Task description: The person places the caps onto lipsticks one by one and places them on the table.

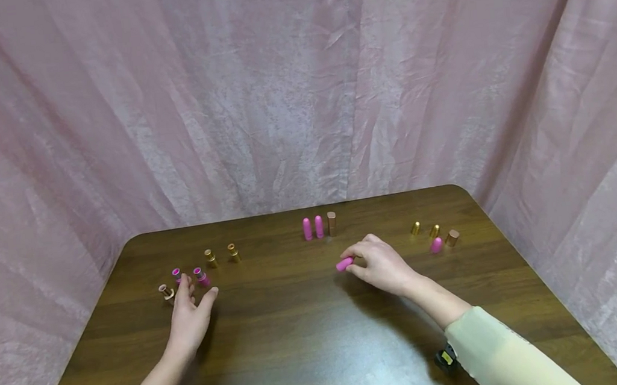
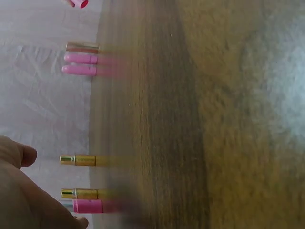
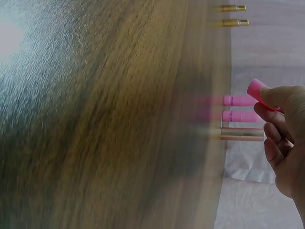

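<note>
My right hand (image 1: 382, 265) pinches a pink lipstick cap (image 1: 343, 265) between thumb and fingers, above the middle right of the table; in the right wrist view the cap (image 3: 256, 88) is tilted, open end outward. At the left my left hand (image 1: 189, 317) reaches over the table, thumb spread from the fingers. Its fingertips are nearest two uncapped pink lipstick tubes (image 1: 202, 277) and partly cover one; whether they touch it I cannot tell. Just left stands an uncapped rose-gold lipstick tube (image 1: 166, 293). Two uncapped gold tubes (image 1: 211, 259) stand farther back.
At the back middle stand two capped pink lipsticks (image 1: 308, 229) beside a rose-gold one (image 1: 332, 223). On the right are two gold caps (image 1: 416, 229), another pink cap (image 1: 436, 245) and a rose-gold cap (image 1: 452, 238). A pink curtain (image 1: 258, 100) hangs behind the wooden table (image 1: 276, 340).
</note>
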Demonstrator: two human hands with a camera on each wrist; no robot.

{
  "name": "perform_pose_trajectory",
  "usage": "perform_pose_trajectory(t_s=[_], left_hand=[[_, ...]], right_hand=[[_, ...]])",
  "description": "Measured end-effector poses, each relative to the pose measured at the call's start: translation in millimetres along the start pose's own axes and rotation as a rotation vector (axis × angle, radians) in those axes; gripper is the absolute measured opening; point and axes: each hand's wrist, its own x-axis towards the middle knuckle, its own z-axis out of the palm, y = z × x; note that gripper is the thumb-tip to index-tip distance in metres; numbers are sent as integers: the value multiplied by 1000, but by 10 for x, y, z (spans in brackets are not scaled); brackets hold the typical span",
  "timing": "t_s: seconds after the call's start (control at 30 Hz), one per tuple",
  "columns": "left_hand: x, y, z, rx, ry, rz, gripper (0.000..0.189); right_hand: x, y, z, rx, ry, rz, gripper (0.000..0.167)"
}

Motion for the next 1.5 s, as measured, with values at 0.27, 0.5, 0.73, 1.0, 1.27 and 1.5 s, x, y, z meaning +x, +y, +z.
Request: perform_pose_trajectory(t_s=[0.27,0.5,0.73,1.0,1.27,1.5], left_hand=[[158,-35,19,-95,-10,-149,92],[256,-54,43,-112,-14,-167,84],[354,-112,99,-53,38,-151,64],[442,-158,135,-173,69,-183,54],[514,-210,120,-184,76,-204,48],[527,-222,116,-159,79,-196,48]], right_hand=[[33,-60,50,9,-16,-3,17],[28,-63,85,5,-32,-5,18],[28,-72,91,7,-45,-1,18],[22,-99,98,7,-51,-16,19],[24,-101,103,3,-51,-13,21],[16,-94,111,7,-56,-16,21]])
